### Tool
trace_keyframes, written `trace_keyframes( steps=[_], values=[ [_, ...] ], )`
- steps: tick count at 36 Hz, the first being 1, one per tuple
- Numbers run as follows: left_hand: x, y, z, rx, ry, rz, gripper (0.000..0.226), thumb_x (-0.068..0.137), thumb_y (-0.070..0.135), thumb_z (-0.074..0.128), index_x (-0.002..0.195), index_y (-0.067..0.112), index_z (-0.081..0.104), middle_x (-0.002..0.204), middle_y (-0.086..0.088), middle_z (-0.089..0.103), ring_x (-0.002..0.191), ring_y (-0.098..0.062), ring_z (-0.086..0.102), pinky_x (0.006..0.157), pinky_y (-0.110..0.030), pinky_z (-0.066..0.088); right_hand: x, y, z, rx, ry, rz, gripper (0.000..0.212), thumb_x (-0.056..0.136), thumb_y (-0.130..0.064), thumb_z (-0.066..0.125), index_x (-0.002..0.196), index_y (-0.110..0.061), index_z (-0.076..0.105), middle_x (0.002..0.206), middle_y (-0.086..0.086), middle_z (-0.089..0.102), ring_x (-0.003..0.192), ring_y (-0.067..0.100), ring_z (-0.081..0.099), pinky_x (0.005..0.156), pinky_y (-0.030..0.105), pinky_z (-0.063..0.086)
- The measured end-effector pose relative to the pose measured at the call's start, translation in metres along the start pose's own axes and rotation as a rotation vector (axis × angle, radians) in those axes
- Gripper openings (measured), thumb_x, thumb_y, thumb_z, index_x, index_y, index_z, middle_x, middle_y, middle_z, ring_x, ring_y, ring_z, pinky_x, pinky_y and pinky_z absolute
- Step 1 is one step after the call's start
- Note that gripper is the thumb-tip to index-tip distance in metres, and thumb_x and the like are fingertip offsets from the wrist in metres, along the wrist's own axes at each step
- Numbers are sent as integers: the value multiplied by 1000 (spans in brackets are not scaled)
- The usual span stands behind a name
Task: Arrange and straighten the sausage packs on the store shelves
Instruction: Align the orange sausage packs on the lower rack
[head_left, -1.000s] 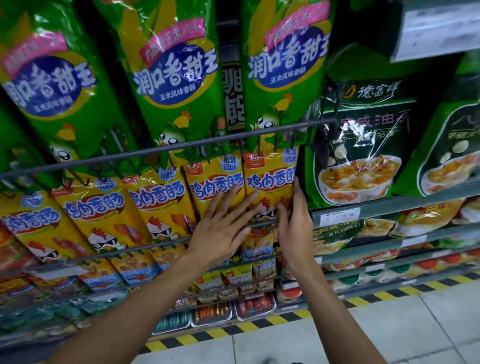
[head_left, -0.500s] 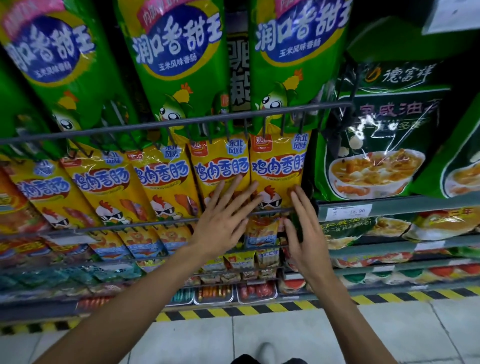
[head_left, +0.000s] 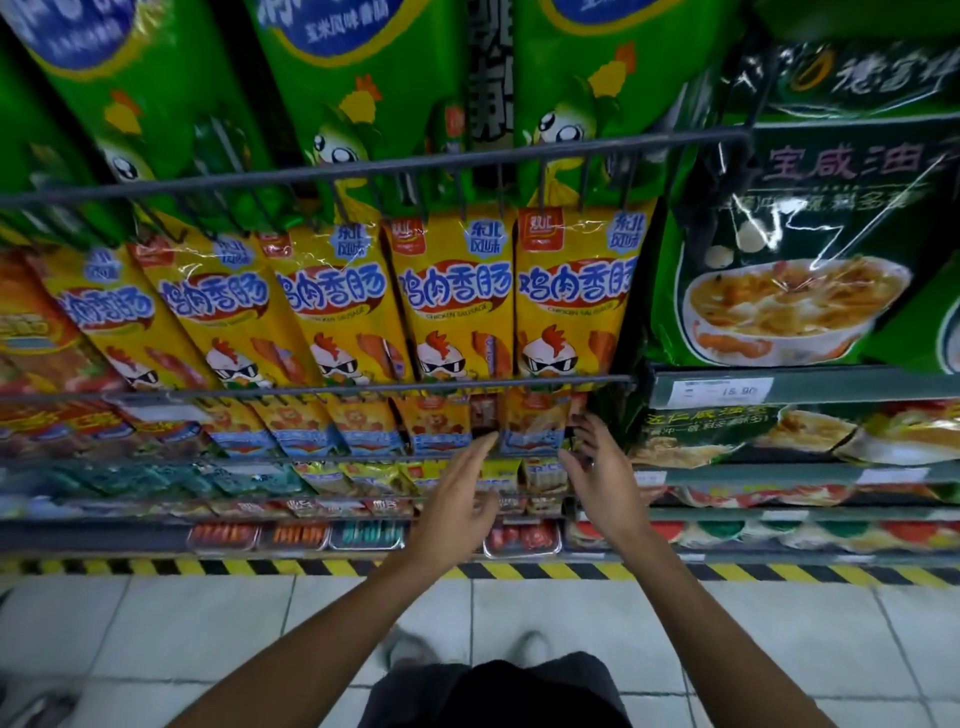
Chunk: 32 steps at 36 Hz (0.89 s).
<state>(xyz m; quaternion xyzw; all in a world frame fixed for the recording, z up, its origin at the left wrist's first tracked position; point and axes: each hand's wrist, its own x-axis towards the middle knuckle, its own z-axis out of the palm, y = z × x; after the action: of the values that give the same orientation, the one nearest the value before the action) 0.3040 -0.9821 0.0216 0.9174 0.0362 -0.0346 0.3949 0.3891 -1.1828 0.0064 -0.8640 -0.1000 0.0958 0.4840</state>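
The yellow sausage packs (head_left: 457, 306) at 12 o'clock hang neat. Left hand (head_left: 460, 499) and right hand (head_left: 602, 478), fingers spread and holding nothing, reach the small packs (head_left: 530, 426) below, probably next.

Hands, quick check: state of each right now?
Left hand: open, fingers straight, holding nothing.
Right hand: open, fingers loosely spread by the small orange packs, gripping nothing.

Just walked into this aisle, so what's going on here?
A person is tidying hanging sausage packs. Both hands, the left hand and right hand, reach open toward the small orange packs beneath the yellow chicken sausage packs, which hang in a neat row. Neither hand grips anything.
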Motion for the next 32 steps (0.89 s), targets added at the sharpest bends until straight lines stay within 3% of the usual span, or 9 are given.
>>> trace_keyframes(
  steps=[2,5,7,11,17,21,24,28,32],
  values=[
    [14,1,5,-112,-7,-149,73,103,19,57,162,31,15,165,14,15,150,-5,23,100,-5,40,12,3,5,-45,-37,32,64,100,-33,60,152,-8,33,145,8,54,130,23,55,105,42,50],
    [35,-2,10,-206,-37,-292,79,102,24,60,163,30,9,169,6,15,154,-18,24,115,-42,42,28,6,13,-119,-45,39,45,101,-30,59,135,-4,46,103,7,67,88,21,67,72,35,53],
    [45,-5,13,-221,-82,-368,85,100,30,62,162,31,5,170,4,13,155,-23,22,119,-50,35,37,7,18,-169,-46,70,35,102,-29,58,125,-4,49,78,4,59,63,17,59,57,35,44],
    [61,5,13,-264,-140,-476,90,100,34,64,163,28,0,170,3,9,154,-24,23,121,-48,32,47,16,29,-212,-56,138,41,102,-35,57,129,-5,47,94,19,69,80,37,68,70,51,58],
    [75,8,18,-363,-185,-541,85,100,21,64,163,20,6,167,-4,21,148,-26,33,115,-40,35,53,26,33,-234,-46,144,46,102,-35,58,137,-8,48,102,18,71,89,37,69,73,48,58],
    [73,16,25,-389,-117,-515,79,100,11,60,162,19,11,141,2,52,108,-11,56,89,-27,46,46,22,30,-181,35,63,33,100,-24,62,126,-4,58,106,15,72,91,33,69,73,33,51],
    [71,24,28,-447,-81,-487,77,101,8,58,162,19,11,159,-4,38,137,-19,47,110,-33,41,42,19,26,-139,119,51,28,101,-23,60,121,-4,59,101,16,70,88,33,67,68,31,45],
    [74,34,27,-481,-95,-486,74,103,11,55,162,16,10,160,-5,36,140,-14,41,104,-24,32,42,18,16,-192,169,9,33,102,-26,59,125,-3,62,115,19,69,103,38,64,77,38,51],
    [77,29,29,-412,-192,-528,76,102,18,59,161,12,11,163,-8,30,149,-24,32,115,-33,30,44,21,8,-311,63,58,29,103,-28,57,109,0,63,94,22,69,85,43,66,65,40,47]
  ],
)
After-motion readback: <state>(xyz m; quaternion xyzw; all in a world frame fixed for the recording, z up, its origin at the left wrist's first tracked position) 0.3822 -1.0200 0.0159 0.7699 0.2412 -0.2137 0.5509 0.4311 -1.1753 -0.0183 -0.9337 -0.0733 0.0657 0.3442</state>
